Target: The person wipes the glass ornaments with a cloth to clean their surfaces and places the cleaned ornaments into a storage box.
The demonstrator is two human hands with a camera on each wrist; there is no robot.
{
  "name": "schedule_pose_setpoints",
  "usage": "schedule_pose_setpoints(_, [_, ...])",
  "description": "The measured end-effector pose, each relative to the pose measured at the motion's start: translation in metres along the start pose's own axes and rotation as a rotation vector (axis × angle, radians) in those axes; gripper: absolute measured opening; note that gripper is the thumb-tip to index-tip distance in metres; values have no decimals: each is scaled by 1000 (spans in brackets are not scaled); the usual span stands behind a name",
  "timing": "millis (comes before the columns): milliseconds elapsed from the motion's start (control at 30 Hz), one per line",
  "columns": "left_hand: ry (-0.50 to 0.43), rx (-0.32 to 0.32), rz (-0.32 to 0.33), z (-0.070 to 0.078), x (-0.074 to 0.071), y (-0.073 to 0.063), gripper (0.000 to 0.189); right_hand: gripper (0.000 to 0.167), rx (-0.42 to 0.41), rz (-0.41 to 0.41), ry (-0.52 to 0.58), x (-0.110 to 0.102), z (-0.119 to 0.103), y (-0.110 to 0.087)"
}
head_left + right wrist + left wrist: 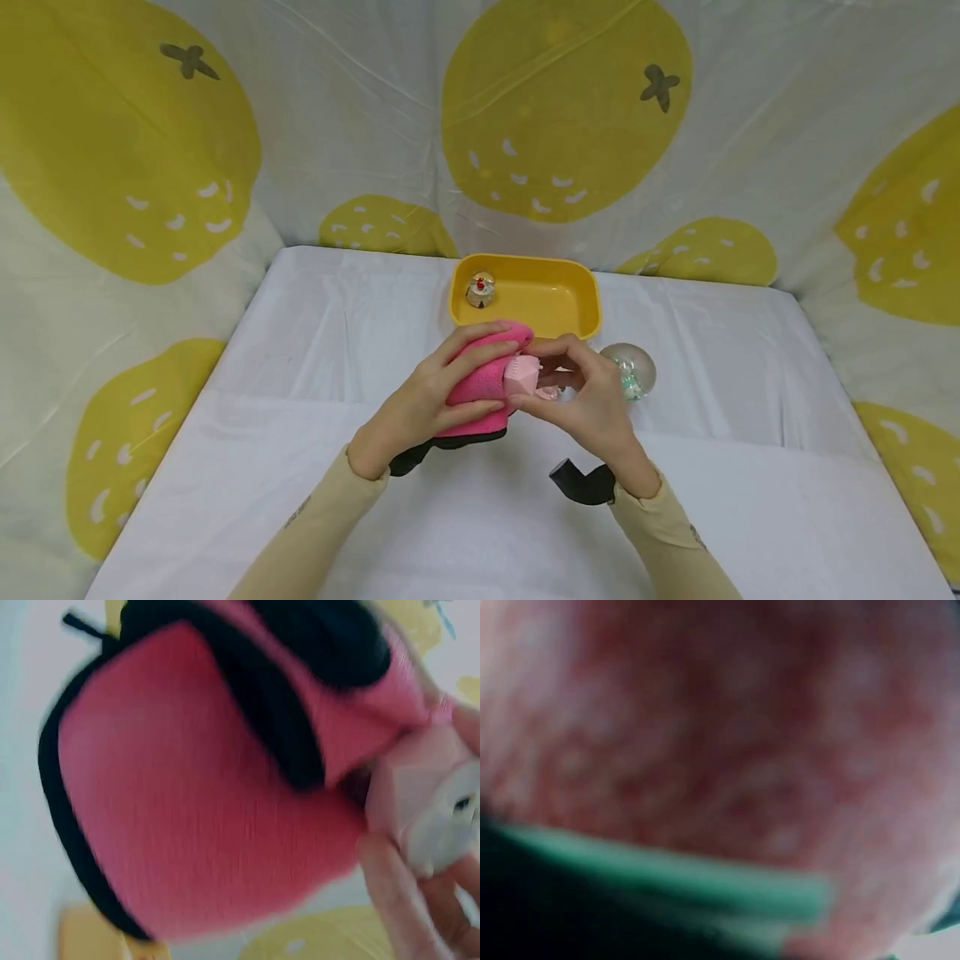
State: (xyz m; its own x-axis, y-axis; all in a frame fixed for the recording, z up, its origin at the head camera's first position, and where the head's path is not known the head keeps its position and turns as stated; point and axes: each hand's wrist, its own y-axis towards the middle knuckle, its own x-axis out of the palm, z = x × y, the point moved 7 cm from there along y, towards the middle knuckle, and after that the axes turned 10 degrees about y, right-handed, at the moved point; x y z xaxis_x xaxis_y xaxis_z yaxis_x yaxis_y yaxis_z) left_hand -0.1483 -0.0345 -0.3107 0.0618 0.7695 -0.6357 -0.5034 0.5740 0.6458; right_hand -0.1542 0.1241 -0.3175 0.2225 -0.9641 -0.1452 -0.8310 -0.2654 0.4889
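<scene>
My left hand [416,404] grips a bright pink cloth [480,383] with black edging, its fingers spread over the top and the thumb below. The cloth lies up against a pale pink faceted ornament [521,375], which the fingers and thumb of my right hand [596,400] pinch from the right. In the right wrist view, the ornament [409,776] shows a white rounded part with a dark spot, and the cloth [202,780] hangs in folds beside it. The left wrist view is filled by a blurred close-up of pink cloth [705,735].
Behind my hands stands a yellow tray [558,304] with a small clear globe ornament [481,290] in its left end. A larger clear globe [630,371] with pale green inside sits just right of my right hand. White cloth [480,533] covers the table.
</scene>
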Motion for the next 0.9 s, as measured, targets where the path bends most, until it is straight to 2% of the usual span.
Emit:
schedule_pose_setpoints(133, [69,44,-8,4,2,2,55,25,286,54,183,1,18,-5])
schedule_pose_setpoints(167, [75,50,-8,4,3,2,55,23,338,60,221,1,21,-6])
schedule_pose_setpoints(233, [53,45,-8,3,4,1,55,23,369,38,257,3,23,-8])
schedule_pose_setpoints(300, [14,21,4,0,4,0,55,32,279,-24,181,4,17,-7])
schedule_pose_setpoints(400, [-54,-15,29,-5,1,-1,55,52,45,-108,9,5,5,-6])
schedule_pose_setpoints(500, [-83,-17,27,-7,1,-1,55,61,-147,-109,-101,3,-3,-6])
schedule_pose_setpoints(567, [-73,-3,11,-5,1,-1,55,60,-179,-78,-91,1,-2,-7])
schedule_pose_setpoints(600, [-57,9,2,-4,2,-1,54,57,-157,-58,-65,0,0,-7])
schedule_pose_setpoints(667, [-4,37,-7,-1,3,-1,53,46,-46,-29,38,0,7,-8])
schedule_pose_setpoints(800, [82,86,-9,2,4,-1,51,22,280,23,272,4,26,-12])
schedule_pose_setpoints(833, [84,85,-5,2,5,-1,52,19,328,22,298,5,28,-12])
schedule_pose_setpoints(900, [61,67,3,-1,5,-2,52,20,347,2,253,6,29,-13])
